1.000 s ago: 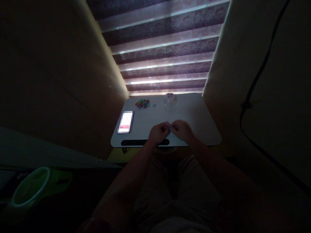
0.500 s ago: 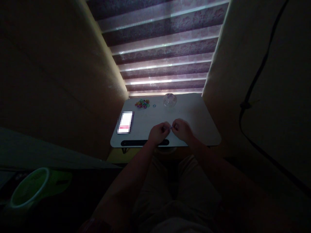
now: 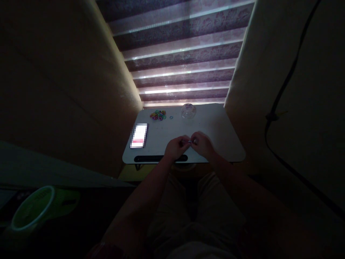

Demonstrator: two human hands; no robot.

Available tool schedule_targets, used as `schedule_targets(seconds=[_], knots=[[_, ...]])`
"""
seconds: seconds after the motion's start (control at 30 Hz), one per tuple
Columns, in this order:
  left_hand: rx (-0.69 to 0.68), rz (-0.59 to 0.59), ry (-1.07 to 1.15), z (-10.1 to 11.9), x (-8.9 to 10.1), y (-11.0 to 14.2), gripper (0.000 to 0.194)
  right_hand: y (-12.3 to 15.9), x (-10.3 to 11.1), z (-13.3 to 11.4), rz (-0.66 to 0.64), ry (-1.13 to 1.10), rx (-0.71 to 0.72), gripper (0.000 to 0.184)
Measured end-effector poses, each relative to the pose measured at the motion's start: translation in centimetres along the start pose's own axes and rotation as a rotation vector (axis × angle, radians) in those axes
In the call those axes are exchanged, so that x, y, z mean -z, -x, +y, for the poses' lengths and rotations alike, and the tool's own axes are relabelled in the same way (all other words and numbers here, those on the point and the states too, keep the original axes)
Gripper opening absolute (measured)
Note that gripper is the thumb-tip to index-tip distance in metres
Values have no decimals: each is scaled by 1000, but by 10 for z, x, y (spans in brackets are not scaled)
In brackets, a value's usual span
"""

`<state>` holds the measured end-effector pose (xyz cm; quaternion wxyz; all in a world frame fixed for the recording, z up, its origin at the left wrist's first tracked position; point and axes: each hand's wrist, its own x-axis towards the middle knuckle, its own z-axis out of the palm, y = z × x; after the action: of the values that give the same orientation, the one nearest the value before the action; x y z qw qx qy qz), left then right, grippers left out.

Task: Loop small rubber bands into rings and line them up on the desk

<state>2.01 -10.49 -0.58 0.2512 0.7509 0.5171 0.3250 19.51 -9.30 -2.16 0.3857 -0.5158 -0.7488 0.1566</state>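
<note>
Over the front half of the white table (image 3: 164,130), my left hand (image 3: 176,146) and my right hand (image 3: 201,144) meet fingertip to fingertip. Both are closed in a pinch on one small purplish band (image 3: 189,141), mostly covered by the fingers. A heap of small colourful ring-shaped bands (image 3: 158,115) lies at the back left of the table. One pale blue ring (image 3: 171,117) rests apart, to the right of the heap. Further right stands a clear round bowl (image 3: 188,111).
A phone with a lit screen (image 3: 139,136) lies at the table's left edge. A dark slot (image 3: 148,158) runs along the front. Behind hangs a striped blind (image 3: 183,75). A green basket (image 3: 33,208) is on the lower left, and a dark strap (image 3: 285,86) hangs at right.
My hands have come slightly closer together, and less of the purplish band shows between the fingertips. The things on the table have stayed put.
</note>
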Motion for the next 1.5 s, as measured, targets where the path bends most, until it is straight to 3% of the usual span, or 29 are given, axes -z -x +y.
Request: schedule_targets(seconds=[0.5,0.83,1.03,1.3,1.5], knots=[[-2,27,0,-2,-1,-1,18,-1,1,-1,-20,-7,43,6],[1,48,-7,-5,-2,-1,23,0,0,-3,-19,-33,2,9],[10,39,-5,-4,-1,-1,24,-2,-1,0,-39,27,46,9],[18,25,-41,-3,-1,-1,25,1,2,-4,-20,-92,27,16],[17,26,-27,-1,0,0,25,0,1,1,-21,-59,61,11]])
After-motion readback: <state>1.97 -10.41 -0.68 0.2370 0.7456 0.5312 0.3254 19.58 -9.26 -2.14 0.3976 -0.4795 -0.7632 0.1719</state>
